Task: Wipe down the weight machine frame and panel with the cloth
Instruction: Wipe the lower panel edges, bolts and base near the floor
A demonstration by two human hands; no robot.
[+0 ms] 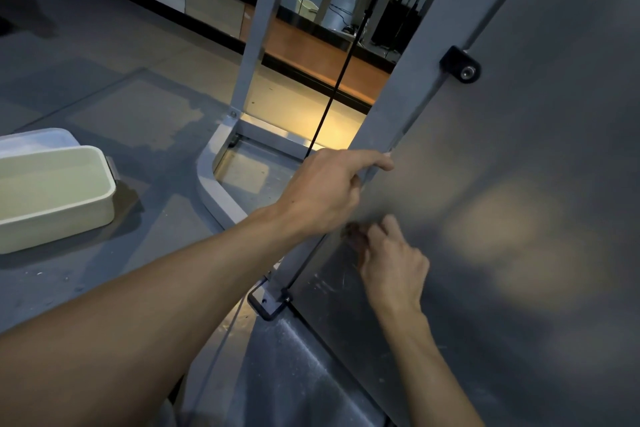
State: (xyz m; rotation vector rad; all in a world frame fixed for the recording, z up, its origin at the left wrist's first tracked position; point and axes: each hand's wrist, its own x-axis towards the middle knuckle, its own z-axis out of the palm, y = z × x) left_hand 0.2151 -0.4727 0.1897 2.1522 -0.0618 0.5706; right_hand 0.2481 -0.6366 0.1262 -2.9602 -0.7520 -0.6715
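Observation:
The weight machine's large grey panel (519, 184) fills the right side, bordered by a pale grey frame upright (408, 87). My left hand (325, 191) reaches across and wraps the upright at its seam with the panel, index finger stretched out along the edge. My right hand (394, 267) presses low on the panel just below, fingers bunched on a small brownish cloth (351, 232). Most of the cloth is hidden under my fingers.
A cream plastic tub (52, 215) with liquid stands on the floor at left, its lid (34, 139) behind it. A black cable (336, 87) runs down between the uprights. A black bolt knob (460, 64) sticks out of the panel. The curved base rail (214, 191) lies on the floor.

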